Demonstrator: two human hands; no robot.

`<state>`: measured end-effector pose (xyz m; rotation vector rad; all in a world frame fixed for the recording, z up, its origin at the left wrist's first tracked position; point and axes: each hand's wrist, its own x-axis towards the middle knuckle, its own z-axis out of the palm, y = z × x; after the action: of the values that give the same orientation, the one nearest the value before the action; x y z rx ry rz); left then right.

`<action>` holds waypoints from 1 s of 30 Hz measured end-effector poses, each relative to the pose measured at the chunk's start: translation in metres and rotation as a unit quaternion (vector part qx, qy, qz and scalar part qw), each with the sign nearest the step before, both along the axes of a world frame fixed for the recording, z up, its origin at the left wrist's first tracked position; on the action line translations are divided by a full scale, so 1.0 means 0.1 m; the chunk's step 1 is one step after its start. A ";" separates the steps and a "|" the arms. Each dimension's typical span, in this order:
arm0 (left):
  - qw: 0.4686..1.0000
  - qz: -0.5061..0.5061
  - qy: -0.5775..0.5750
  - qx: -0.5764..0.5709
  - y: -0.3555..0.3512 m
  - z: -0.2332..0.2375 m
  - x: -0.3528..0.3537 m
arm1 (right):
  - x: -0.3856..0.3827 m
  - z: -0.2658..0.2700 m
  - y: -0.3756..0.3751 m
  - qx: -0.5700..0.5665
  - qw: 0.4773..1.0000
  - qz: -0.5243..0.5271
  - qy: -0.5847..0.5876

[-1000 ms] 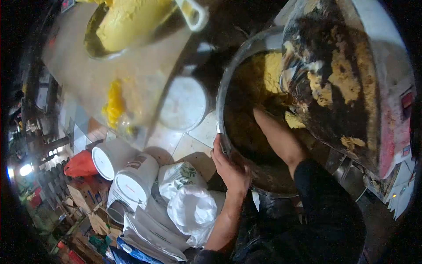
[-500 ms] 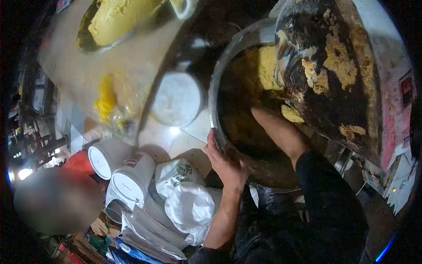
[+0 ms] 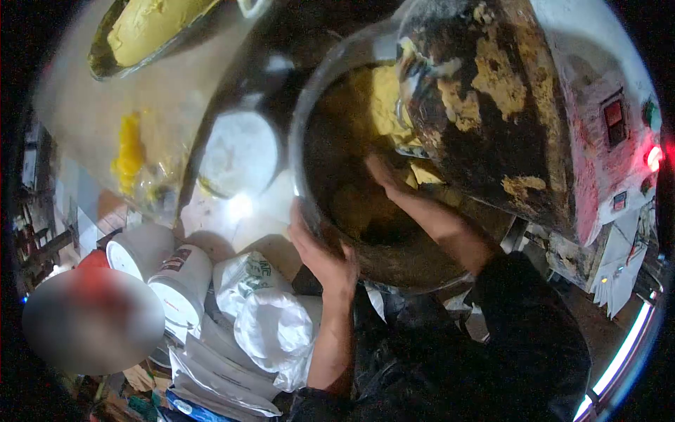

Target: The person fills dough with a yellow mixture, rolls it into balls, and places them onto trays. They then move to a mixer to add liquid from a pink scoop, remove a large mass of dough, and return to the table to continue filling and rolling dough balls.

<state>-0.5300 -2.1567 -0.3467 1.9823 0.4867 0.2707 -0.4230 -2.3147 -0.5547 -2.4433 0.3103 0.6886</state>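
Note:
A large round metal mixing bowl (image 3: pixel 299 151) stands in front of me under a mixer head (image 3: pixel 485 91) caked with dried dough. My left hand (image 3: pixel 325 260) is at the near left of the bowl's rim, fingers along the outer wall and thumb toward the inside, closed on the edge. Deep inside the bowl is my right hand (image 3: pixel 383 176), its fingers blurred and lost in shadow. Close beyond it, a mass of yellow dough (image 3: pixel 388 102) hangs around the metal mixing tool. A smaller yellow lump (image 3: pixel 425 173) sits beside my right wrist.
On the left, a plastic-covered table (image 3: pixel 77 112) bears a basin of yellow dough (image 3: pixel 151 32) and a yellow piece (image 3: pixel 129 151) in clear plastic. White tubs (image 3: pixel 179 281), a round white lid (image 3: pixel 240 155) and an open white sack (image 3: pixel 274 330) stand below. A red light (image 3: pixel 654 158) glows at right.
The whole view has shifted, so the bowl and table appear further left. My right hand stays in the bowl, and my left hand remains at the rim.

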 end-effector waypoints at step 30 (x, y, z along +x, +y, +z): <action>0.872 -0.184 0.451 0.043 -0.94 -3.11 0.30 | -1.33 0.91 -1.01 0.616 0.616 -0.459 0.173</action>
<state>-0.5004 -2.2508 -0.6579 2.1559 0.6553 -0.9362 -0.5564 -2.4161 -0.4632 -0.6096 0.8092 0.5432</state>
